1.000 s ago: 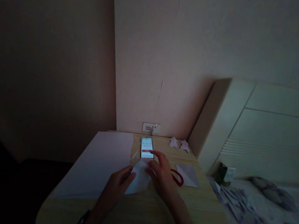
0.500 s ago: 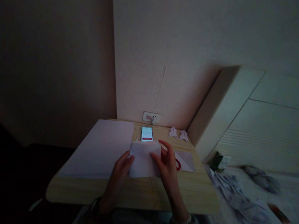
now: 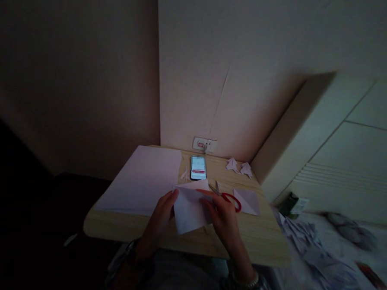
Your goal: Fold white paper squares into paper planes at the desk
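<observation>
I hold a folded white paper (image 3: 190, 208) just above a small wooden table (image 3: 257, 241) in a dim room. My left hand (image 3: 160, 222) grips its left edge with the fingers closed on it. My right hand (image 3: 225, 214) pinches its right side. Red-handled scissors (image 3: 228, 198) lie on the table just beyond my right hand. A lit phone (image 3: 198, 167) lies flat further back, near the wall.
A large white sheet (image 3: 143, 180) covers the table's left half. A folded paper square (image 3: 247, 200) lies at the right, two small folded paper figures (image 3: 239, 166) near the back. A wall socket (image 3: 204, 143) sits behind the phone. Loose papers (image 3: 302, 243) lie on the bed at the right.
Both hands lifted the paper off the table and turned it; it now shows as a tilted folded shape nearer me. The scissors are now uncovered. The camera has shifted left and back.
</observation>
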The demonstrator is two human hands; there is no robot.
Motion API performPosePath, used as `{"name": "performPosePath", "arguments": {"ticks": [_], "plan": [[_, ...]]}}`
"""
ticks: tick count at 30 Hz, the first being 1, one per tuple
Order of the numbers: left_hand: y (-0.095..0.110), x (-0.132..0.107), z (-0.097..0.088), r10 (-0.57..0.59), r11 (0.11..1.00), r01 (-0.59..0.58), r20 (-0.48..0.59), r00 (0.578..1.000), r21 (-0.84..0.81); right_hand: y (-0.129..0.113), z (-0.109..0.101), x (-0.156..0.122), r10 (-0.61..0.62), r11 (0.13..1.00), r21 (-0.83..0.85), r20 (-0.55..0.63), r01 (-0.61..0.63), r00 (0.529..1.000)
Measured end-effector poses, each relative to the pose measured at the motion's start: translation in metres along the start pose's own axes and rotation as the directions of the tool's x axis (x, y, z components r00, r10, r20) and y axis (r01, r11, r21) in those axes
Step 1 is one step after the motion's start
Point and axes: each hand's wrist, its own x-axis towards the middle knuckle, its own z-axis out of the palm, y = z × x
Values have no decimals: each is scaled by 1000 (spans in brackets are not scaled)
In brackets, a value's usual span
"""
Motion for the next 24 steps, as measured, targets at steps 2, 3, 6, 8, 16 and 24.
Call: {"name": "performPosePath", "arguments": {"ticks": [2,3,6,8,16,24], "plan": [[1,-1,0,25,999,-25,5,1000,-25,0,-2,-2,-29,1000,-6,27,29,999],[1,-1,0,31,999,-31,21,999,-18,0,-3,-3,-38,999,-9,44,39,998],[1,-3,-4,73,991,-72,-5,997,111,-4,-6,-6,-50,999,-14,93,52,994],[1,-4,-7,150,966,-116,-136,979,230,-7,-6,-7,-30,999,-14,112,32,993],[0,-11,-4,327,870,-182,-261,908,458,-17,-7,-11,-71,994,-79,112,80,991],[3,-14,-6,385,822,-240,-194,902,516,-38,-4,-17,-117,984,-124,78,126,990]]}}
